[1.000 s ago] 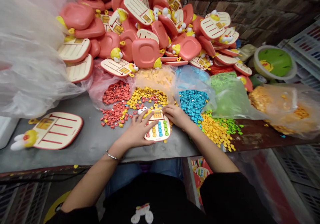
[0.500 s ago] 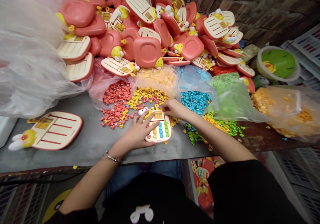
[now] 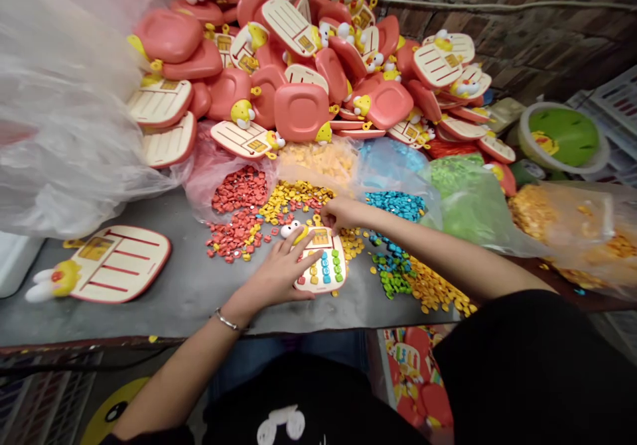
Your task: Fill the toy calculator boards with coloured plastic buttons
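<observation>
A cream toy board (image 3: pixel 332 274) with a red edge and a bug-eyed yellow head lies on the grey table top in front of me. Columns of small red, yellow, blue and green pieces sit in its lower half, the red ones partly covered by my fingers. My left hand (image 3: pixel 279 269) rests across the board's left side, fingers spread over its face and thumb near the lower edge. At the board's upper right corner, the fingers of my right hand (image 3: pixel 342 213) are curled together; anything between them is hidden.
Loose red pieces (image 3: pixel 233 236), yellow pieces (image 3: pixel 286 199), blue pieces (image 3: pixel 398 203) and green pieces (image 3: pixel 395 284) lie before open plastic bags. Another toy board (image 3: pixel 129 266) lies left. Behind, many more form a red pile (image 3: pixel 301 113). A green-filled tub (image 3: pixel 600 150) stands right.
The view has shifted slightly. My right forearm has swung a little, uncovering more yellow pieces at the table's front edge. My right fingers remain near the board's top corner; my left hand stays on it.
</observation>
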The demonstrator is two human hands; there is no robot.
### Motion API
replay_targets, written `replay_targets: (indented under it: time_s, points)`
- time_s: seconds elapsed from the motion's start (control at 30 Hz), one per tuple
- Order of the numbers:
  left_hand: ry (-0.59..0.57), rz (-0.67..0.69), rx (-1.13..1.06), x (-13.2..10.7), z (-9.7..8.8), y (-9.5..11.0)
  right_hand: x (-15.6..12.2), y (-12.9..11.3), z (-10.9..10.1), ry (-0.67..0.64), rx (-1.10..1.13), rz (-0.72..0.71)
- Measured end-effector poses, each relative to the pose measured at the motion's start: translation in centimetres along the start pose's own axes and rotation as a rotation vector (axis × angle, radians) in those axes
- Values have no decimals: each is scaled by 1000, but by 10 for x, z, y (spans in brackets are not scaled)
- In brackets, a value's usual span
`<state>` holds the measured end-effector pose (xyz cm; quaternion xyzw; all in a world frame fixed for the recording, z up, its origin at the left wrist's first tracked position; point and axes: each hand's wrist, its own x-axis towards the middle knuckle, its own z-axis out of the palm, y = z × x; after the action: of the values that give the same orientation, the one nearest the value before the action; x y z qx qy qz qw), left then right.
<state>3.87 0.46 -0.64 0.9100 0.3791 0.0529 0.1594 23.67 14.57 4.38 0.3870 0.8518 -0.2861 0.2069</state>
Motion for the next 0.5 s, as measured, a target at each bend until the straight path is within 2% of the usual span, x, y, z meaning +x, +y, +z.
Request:
replay_targets:
  time_s: [0.17, 0.33, 0.5]
  points:
    - [22, -15, -28, 0, -1, -3, -7, 12, 14, 54, 142, -41]
    - [113, 45, -71, -1, -7, -6, -27, 20, 33, 231, 527, -108]
    - [228, 116, -44, -2, -4, -9, -53, 12, 56, 355, 892, -132]
